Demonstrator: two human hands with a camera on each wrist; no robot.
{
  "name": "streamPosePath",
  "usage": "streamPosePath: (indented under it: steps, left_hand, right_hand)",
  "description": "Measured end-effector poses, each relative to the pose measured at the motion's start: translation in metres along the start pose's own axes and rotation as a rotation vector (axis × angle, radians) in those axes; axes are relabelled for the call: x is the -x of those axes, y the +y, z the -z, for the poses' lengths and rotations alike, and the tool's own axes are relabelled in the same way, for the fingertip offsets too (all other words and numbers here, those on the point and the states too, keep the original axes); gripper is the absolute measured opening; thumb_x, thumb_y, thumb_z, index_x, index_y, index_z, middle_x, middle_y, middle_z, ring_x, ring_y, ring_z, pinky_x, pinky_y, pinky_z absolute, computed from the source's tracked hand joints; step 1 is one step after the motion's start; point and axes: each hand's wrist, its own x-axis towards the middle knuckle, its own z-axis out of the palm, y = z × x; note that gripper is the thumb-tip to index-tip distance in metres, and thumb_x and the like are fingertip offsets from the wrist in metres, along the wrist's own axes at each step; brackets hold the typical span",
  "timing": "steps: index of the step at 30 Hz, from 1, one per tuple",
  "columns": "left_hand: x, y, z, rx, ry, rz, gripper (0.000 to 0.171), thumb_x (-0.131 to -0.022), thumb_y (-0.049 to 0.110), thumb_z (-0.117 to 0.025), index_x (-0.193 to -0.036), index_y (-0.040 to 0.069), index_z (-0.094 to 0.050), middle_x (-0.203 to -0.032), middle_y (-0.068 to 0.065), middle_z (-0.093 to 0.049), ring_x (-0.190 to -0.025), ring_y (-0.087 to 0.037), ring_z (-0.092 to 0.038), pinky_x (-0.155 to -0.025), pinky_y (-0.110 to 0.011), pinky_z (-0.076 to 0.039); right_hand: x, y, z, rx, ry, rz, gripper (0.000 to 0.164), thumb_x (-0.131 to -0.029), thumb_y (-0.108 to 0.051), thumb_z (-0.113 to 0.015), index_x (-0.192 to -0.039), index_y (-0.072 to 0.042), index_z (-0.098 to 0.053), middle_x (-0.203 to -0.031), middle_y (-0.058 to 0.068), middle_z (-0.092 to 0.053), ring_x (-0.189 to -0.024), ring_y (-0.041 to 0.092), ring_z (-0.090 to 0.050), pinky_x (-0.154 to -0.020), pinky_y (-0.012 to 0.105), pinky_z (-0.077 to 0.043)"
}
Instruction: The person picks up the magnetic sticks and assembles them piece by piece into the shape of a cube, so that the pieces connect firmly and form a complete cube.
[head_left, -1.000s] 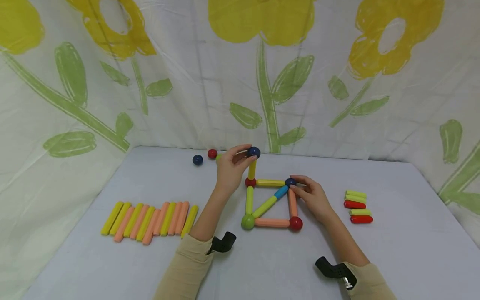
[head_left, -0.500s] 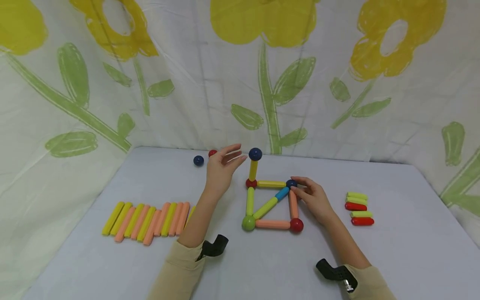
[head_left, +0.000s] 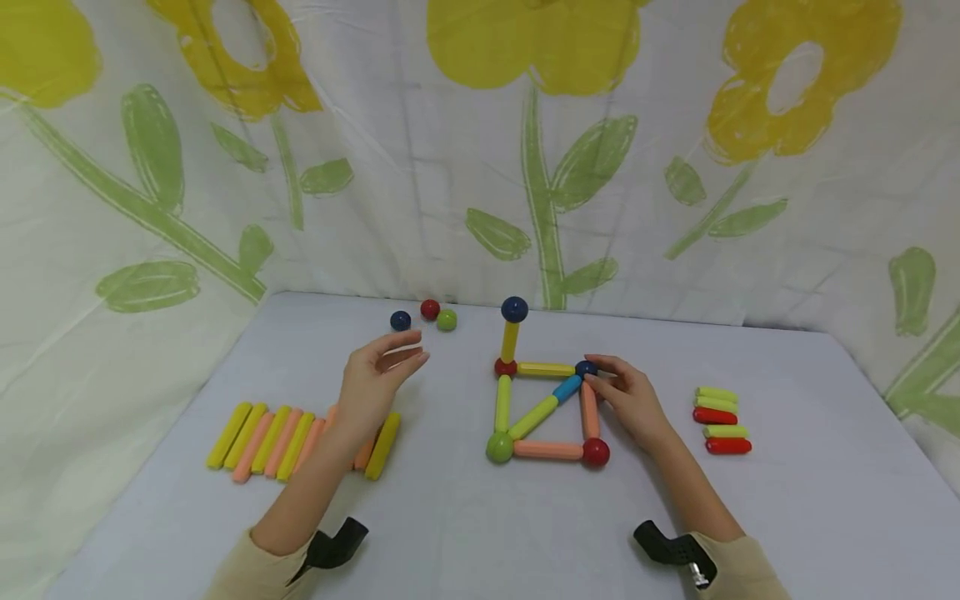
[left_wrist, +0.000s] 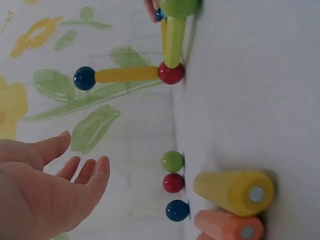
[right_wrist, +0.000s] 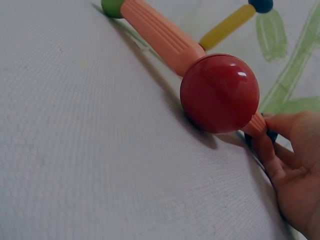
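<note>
A square frame of building sticks and balls lies on the table, with a green-and-blue diagonal point(head_left: 536, 417) across it. A yellow stick point(head_left: 510, 342) stands upright on its far-left red ball point(head_left: 506, 367), topped by a dark blue ball point(head_left: 514, 309). My right hand point(head_left: 632, 400) pinches the blue ball point(head_left: 584, 368) at the far-right corner between thumb and fingers. In the right wrist view the near red ball point(right_wrist: 220, 93) partly covers that corner. My left hand point(head_left: 372, 383), fingers loosely spread and holding nothing, hovers over the row of yellow and salmon sticks point(head_left: 256, 440).
Loose blue point(head_left: 401, 321), red point(head_left: 430, 309) and green point(head_left: 447, 320) balls sit near the table's far edge. Several short green and red sticks point(head_left: 722, 421) lie to the right. A flower-printed cloth point(head_left: 360, 167) hangs behind the table point(head_left: 480, 533).
My left hand has let go of the blue ball on top of the upright yellow stick and moved left and nearer. The upright stick stays standing. My right hand keeps its place.
</note>
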Motion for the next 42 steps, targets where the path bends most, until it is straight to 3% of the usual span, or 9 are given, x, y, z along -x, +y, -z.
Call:
streamPosePath:
  steps: [7, 14, 17, 23, 29, 35, 42]
  left_hand:
    - [0.029, -0.018, 0.023, -0.107, -0.05, 0.108, 0.043, -0.104, 0.014, -0.068, -0.145, 0.0, -0.06, -0.147, -0.019, -0.061, -0.131, -0.031, -0.064, -0.097, -0.017, -0.055]
    - [0.048, -0.034, 0.033, -0.277, -0.125, 0.128, 0.049, -0.102, 0.019, -0.072, -0.145, 0.0, -0.06, -0.146, -0.02, -0.063, -0.135, -0.038, -0.061, -0.104, -0.038, -0.057]
    - [0.052, -0.038, 0.032, -0.285, -0.147, 0.119, 0.049, -0.101, 0.015, -0.073, -0.144, -0.004, -0.06, -0.145, -0.022, -0.063, -0.136, -0.041, -0.059, -0.105, -0.041, -0.055]
    - [0.056, -0.041, 0.03, -0.252, -0.159, 0.114, 0.046, -0.099, 0.009, -0.075, -0.141, -0.006, -0.062, -0.142, -0.023, -0.064, -0.132, -0.039, -0.062, -0.102, -0.034, -0.057]
    - [0.054, -0.044, 0.031, -0.187, -0.242, 0.088, 0.039, -0.097, -0.001, -0.072, -0.134, -0.011, -0.064, -0.134, -0.026, -0.066, -0.118, -0.037, -0.069, -0.095, -0.03, -0.06]
    - [0.05, -0.046, 0.03, -0.264, -0.287, 0.071, 0.03, -0.091, -0.005, -0.076, -0.121, -0.008, -0.072, -0.124, -0.02, -0.072, -0.111, -0.031, -0.071, -0.09, -0.029, -0.061]
    - [0.048, -0.052, 0.029, -0.332, -0.407, 0.015, 0.03, -0.091, -0.003, -0.078, -0.12, -0.005, -0.074, -0.122, -0.017, -0.072, -0.11, -0.031, -0.07, -0.093, -0.035, -0.061]
  right_hand:
    - [0.003, 0.0, -0.001, 0.006, 0.001, 0.02, 0.046, -0.108, -0.022, -0.063, -0.149, -0.003, -0.056, -0.151, 0.021, -0.055, -0.103, 0.014, -0.063, -0.079, 0.018, -0.051]
    - [0.016, -0.005, -0.003, 0.024, -0.012, -0.013, 0.058, -0.107, -0.027, -0.065, -0.158, -0.006, -0.045, -0.156, 0.025, -0.05, -0.126, 0.036, -0.063, -0.092, 0.015, -0.052]
    - [0.026, -0.007, -0.002, 0.015, -0.033, -0.032, 0.063, -0.106, -0.027, -0.066, -0.16, -0.006, -0.04, -0.159, 0.025, -0.045, -0.133, 0.04, -0.058, -0.094, 0.016, -0.053]
    - [0.051, -0.009, -0.001, -0.004, -0.06, -0.035, 0.061, -0.105, -0.018, -0.068, -0.158, -0.004, -0.041, -0.156, 0.024, -0.048, -0.127, 0.037, -0.061, -0.091, 0.013, -0.053]
    - [0.073, -0.009, 0.001, -0.017, -0.087, -0.02, 0.051, -0.104, -0.017, -0.068, -0.15, -0.002, -0.051, -0.149, 0.021, -0.056, -0.117, 0.026, -0.064, -0.09, 0.015, -0.055]
    - [0.086, -0.007, 0.003, -0.047, -0.122, -0.039, 0.047, -0.1, -0.017, -0.075, -0.141, -0.002, -0.059, -0.138, 0.017, -0.063, -0.112, 0.014, -0.065, -0.092, 0.016, -0.056]
    - [0.091, -0.005, 0.003, -0.054, -0.137, 0.041, 0.036, -0.098, -0.011, -0.076, -0.131, 0.001, -0.066, -0.126, 0.018, -0.068, -0.101, 0.009, -0.066, -0.087, 0.018, -0.059]
